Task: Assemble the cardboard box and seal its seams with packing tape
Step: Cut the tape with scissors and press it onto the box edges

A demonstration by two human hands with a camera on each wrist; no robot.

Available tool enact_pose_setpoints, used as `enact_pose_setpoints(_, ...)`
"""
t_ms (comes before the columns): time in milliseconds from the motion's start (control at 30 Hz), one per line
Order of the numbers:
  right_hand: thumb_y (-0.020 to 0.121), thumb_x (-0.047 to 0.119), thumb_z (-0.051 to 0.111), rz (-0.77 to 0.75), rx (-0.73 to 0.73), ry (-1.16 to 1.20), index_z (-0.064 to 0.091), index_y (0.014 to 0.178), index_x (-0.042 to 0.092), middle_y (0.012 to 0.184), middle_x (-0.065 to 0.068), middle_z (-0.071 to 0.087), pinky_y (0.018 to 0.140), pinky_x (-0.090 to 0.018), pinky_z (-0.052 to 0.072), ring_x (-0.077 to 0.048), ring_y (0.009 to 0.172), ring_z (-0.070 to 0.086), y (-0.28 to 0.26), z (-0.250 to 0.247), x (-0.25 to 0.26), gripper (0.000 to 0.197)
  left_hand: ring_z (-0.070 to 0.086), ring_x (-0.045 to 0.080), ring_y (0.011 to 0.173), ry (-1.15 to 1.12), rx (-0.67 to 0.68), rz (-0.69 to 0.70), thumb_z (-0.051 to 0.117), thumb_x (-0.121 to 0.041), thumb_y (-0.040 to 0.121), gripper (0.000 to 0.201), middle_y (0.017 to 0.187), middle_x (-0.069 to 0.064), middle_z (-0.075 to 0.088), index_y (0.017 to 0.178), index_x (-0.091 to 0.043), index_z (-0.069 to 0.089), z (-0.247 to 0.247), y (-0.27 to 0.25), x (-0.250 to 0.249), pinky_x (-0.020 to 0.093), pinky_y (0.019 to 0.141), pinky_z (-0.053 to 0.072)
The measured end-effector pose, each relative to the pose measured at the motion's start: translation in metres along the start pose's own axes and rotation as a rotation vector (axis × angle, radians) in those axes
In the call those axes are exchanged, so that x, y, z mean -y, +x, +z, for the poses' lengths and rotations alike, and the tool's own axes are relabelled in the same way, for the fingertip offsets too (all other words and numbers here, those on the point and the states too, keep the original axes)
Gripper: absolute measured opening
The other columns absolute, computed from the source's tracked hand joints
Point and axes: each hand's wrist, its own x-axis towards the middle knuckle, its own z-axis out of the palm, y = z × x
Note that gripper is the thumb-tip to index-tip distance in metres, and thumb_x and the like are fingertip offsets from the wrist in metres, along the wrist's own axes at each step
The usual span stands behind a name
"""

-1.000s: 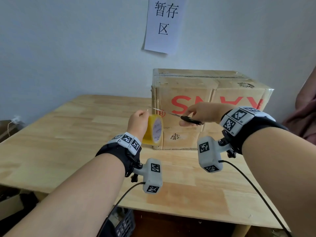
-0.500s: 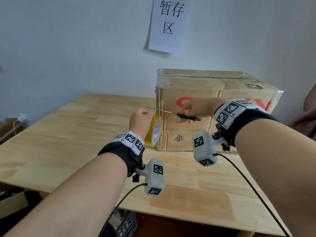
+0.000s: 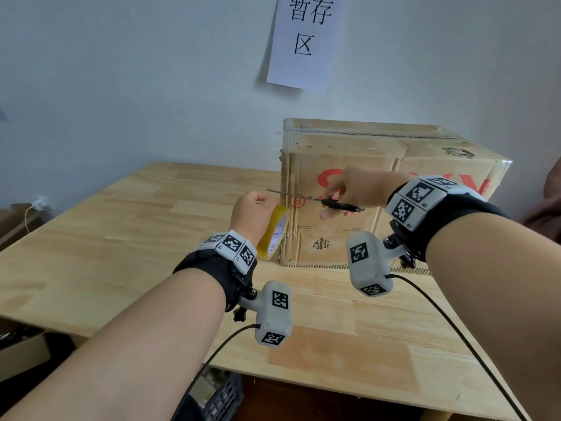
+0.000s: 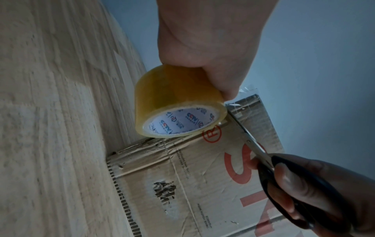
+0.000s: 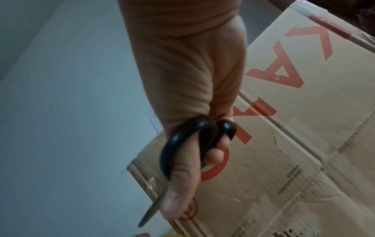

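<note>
A closed cardboard box (image 3: 379,153) with red letters stands on the wooden table (image 3: 106,238), also seen as the box (image 4: 182,176) and the box (image 5: 284,144) in the wrist views. My left hand (image 3: 253,212) grips a yellowish roll of packing tape (image 3: 273,235) at the box's near left corner; a clear strip runs from the roll (image 4: 176,102) up to the box edge. My right hand (image 3: 349,192) holds black-handled scissors (image 3: 340,204) with the blades shut, pointing left just above the roll. Fingers fill the scissors' handles (image 5: 182,144).
A white paper sign (image 3: 306,41) hangs on the wall behind the box. A dark reddish cloth (image 3: 546,208) lies at the right edge. Cardboard pieces (image 3: 18,220) and a dark crate (image 3: 224,399) sit below the table's left and front edges.
Both hands stayed at the box's left corner. The scissors' blades, slightly apart a second ago, are now together over the tape, and the view has shifted a little.
</note>
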Motion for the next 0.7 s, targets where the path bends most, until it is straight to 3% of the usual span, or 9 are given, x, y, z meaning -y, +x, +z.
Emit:
enact_pose_setpoints(167, 0.073, 0.054, 0.071, 0.012, 0.063, 0.032, 0.064, 0.106, 0.020, 0.072, 0.000, 0.067, 0.077, -0.032, 0.052, -0.011, 0.064, 0.058, -0.002, 0.016, 0.007, 0.048, 0.052, 0.018, 0.087, 0.141, 0.011, -0.004, 0.050, -0.026, 0.094, 0.026, 0.095, -0.001, 0.057, 0.111, -0.010, 0.061, -0.011, 0.000, 0.016, 0.027, 0.073, 0.039)
enact_pose_setpoints(233, 0.068, 0.063, 0.068, 0.040, 0.145, -0.001, 0.064, 0.105, 0.013, 0.076, 0.000, 0.066, 0.081, -0.032, 0.050, -0.013, 0.067, 0.057, -0.001, 0.030, 0.013, 0.063, 0.052, 0.017, 0.086, 0.236, 0.019, 0.017, 0.050, -0.028, 0.094, 0.025, 0.100, 0.000, 0.059, 0.110, -0.012, 0.061, -0.018, 0.002, 0.028, 0.027, 0.073, 0.040)
enact_pose_setpoints(300, 0.063, 0.072, 0.064, 0.065, 0.197, -0.007, 0.064, 0.099, 0.005, 0.074, -0.003, 0.061, 0.072, -0.029, 0.048, -0.017, 0.066, 0.052, 0.005, 0.050, 0.019, 0.075, 0.052, 0.017, 0.085, 0.339, 0.021, 0.036, 0.051, -0.029, 0.093, 0.023, 0.109, 0.003, 0.063, 0.107, -0.014, 0.062, -0.027, 0.004, 0.041, 0.028, 0.073, 0.041)
enact_pose_setpoints(333, 0.067, 0.069, 0.065, 0.072, 0.196, 0.033, 0.063, 0.092, 0.005, 0.069, -0.003, 0.059, 0.063, -0.026, 0.045, -0.018, 0.062, 0.049, 0.011, 0.062, 0.022, 0.069, 0.052, 0.017, 0.085, 0.391, 0.023, 0.038, 0.052, -0.028, 0.093, 0.023, 0.113, 0.004, 0.063, 0.108, -0.014, 0.061, -0.031, 0.005, 0.049, 0.028, 0.073, 0.041)
enact_pose_setpoints(433, 0.085, 0.040, 0.070, 0.115, 0.141, 0.206, 0.052, 0.088, 0.003, 0.055, -0.002, 0.060, 0.045, -0.023, 0.035, -0.018, 0.048, 0.050, 0.029, 0.099, 0.030, 0.040, 0.058, 0.022, 0.085, 0.543, 0.057, 0.028, 0.050, -0.025, 0.095, 0.029, 0.116, 0.008, 0.062, 0.120, -0.013, 0.055, -0.044, 0.007, 0.075, 0.030, 0.072, 0.044)
enact_pose_setpoints(500, 0.082, 0.039, 0.073, 0.130, 0.116, 0.210, 0.050, 0.085, 0.003, 0.058, -0.008, 0.062, 0.044, -0.024, 0.041, -0.020, 0.048, 0.057, 0.042, 0.121, 0.038, 0.044, 0.059, 0.025, 0.083, 0.628, 0.082, 0.010, 0.050, -0.024, 0.095, 0.037, 0.107, 0.010, 0.064, 0.130, -0.012, 0.047, -0.052, 0.011, 0.096, 0.033, 0.071, 0.046)
enact_pose_setpoints(600, 0.082, 0.047, 0.069, 0.173, 0.156, 0.103, 0.048, 0.075, 0.006, 0.057, -0.005, 0.062, 0.058, -0.026, 0.051, -0.019, 0.055, 0.062, 0.065, 0.152, 0.056, 0.047, 0.062, 0.029, 0.094, 0.769, 0.130, -0.006, 0.051, -0.024, 0.092, 0.035, 0.109, 0.008, 0.064, 0.123, -0.011, 0.041, -0.059, 0.021, 0.127, 0.039, 0.083, 0.050)
enact_pose_setpoints(633, 0.083, 0.051, 0.066, 0.205, 0.191, 0.062, 0.047, 0.074, 0.008, 0.049, -0.003, 0.060, 0.060, -0.024, 0.051, -0.017, 0.053, 0.061, 0.074, 0.162, 0.062, 0.048, 0.062, 0.029, 0.095, 0.828, 0.144, 0.005, 0.050, -0.025, 0.092, 0.033, 0.110, 0.007, 0.065, 0.120, -0.011, 0.041, -0.062, 0.025, 0.134, 0.039, 0.085, 0.049)
enact_pose_setpoints(700, 0.085, 0.055, 0.062, 0.249, 0.225, -0.028, 0.043, 0.069, 0.011, 0.030, 0.002, 0.049, 0.052, -0.020, 0.048, -0.012, 0.043, 0.058, 0.090, 0.182, 0.072, 0.050, 0.063, 0.028, 0.092, 0.927, 0.163, 0.027, 0.047, -0.026, 0.093, 0.030, 0.104, 0.006, 0.067, 0.118, -0.010, 0.042, -0.068, 0.034, 0.148, 0.036, 0.085, 0.046)
